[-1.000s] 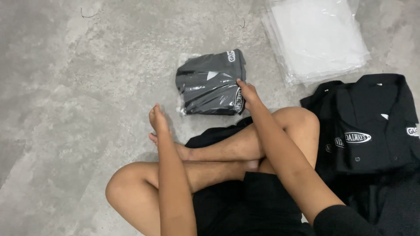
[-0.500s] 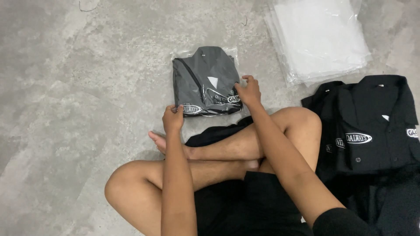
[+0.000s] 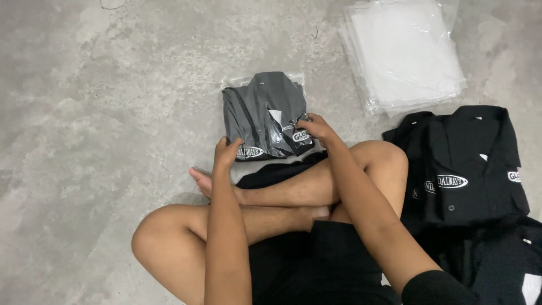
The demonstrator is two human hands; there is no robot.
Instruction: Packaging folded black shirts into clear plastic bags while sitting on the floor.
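A folded grey shirt in a clear plastic bag (image 3: 262, 110) lies on the concrete floor in front of my crossed legs. My left hand (image 3: 227, 152) grips its near left corner. My right hand (image 3: 317, 127) grips the near right edge, fingers curled over the plastic. The bag's near flap sticks out toward my legs.
A stack of empty clear plastic bags (image 3: 403, 53) lies at the far right. Folded black shirts (image 3: 468, 164) are piled to my right, more dark cloth under them. My bare foot (image 3: 200, 181) sits just below the bagged shirt. Grey concrete floor (image 3: 101, 113) spreads to the left.
The bagged shirt was turned from lying sideways to collar pointing away. My left hand rose from my foot to take its near left corner; my right hand stayed on it.
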